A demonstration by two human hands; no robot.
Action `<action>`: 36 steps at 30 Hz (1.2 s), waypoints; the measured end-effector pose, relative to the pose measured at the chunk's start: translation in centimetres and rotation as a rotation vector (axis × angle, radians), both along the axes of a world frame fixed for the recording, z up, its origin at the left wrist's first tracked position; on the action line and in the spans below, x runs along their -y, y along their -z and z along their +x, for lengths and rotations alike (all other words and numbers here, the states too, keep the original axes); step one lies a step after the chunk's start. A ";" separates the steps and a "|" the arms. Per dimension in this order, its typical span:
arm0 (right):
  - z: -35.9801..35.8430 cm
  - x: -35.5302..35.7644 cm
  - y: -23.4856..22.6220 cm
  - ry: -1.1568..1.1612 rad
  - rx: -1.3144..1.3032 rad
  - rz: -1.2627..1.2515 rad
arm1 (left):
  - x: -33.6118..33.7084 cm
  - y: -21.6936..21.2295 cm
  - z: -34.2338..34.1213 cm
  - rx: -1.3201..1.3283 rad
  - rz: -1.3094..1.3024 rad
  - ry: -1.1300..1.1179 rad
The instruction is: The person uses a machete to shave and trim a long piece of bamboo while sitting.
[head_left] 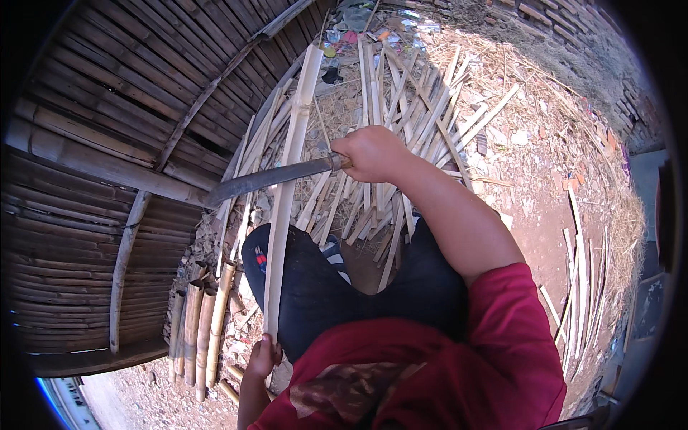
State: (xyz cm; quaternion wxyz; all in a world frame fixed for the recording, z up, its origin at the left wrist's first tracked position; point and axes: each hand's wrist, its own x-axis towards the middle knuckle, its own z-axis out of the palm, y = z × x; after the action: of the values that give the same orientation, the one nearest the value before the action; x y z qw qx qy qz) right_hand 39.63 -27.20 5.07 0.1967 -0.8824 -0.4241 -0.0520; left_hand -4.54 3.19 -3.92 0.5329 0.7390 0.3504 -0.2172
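My right hand [374,154] is closed round the handle of a machete [276,178], whose long dark blade points left. The blade lies across a split bamboo strip [292,143], roughly midway along it; whether it cuts in or only rests there I cannot tell. That pale, trough-shaped strip runs from beside my left thigh up and away toward the far ground. At its near end my left hand [264,356] grips it beside my hip, the fingers partly in view. The strip passes over my left knee in dark trousers.
A woven bamboo wall [107,158] rises close on the left. Several bamboo tubes [193,333] stand below it. Split strips [423,107] lie heaped ahead, with more strips [579,287] at the right. A brick wall [559,21] stands far right, and litter [351,36] lies at the back.
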 end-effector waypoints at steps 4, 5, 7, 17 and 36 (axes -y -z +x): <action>0.4 -0.3 0.3 -0.177 0.152 0.013 | -0.3 0.1 0.5 0.086 0.051 0.036; 1.3 0.2 1.1 -0.158 0.134 0.066 | -0.5 0.2 -0.4 0.097 0.040 0.031; 4.2 2.5 1.9 0.212 -0.154 0.068 | -0.5 -0.7 0.5 0.015 0.071 0.053; 1.5 0.8 0.8 0.057 -0.024 0.039 | -0.9 -0.8 1.0 -0.086 0.021 0.072; 3.5 3.2 2.0 0.182 -0.122 0.136 | -2.2 -0.4 0.5 -0.101 -0.030 0.135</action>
State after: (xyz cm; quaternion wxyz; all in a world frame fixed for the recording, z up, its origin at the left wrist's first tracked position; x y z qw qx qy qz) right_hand 43.17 -30.38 3.03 0.2761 -0.9034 -0.3249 -0.0448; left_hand -4.01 5.38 -3.54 0.5100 0.7408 0.3229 -0.2946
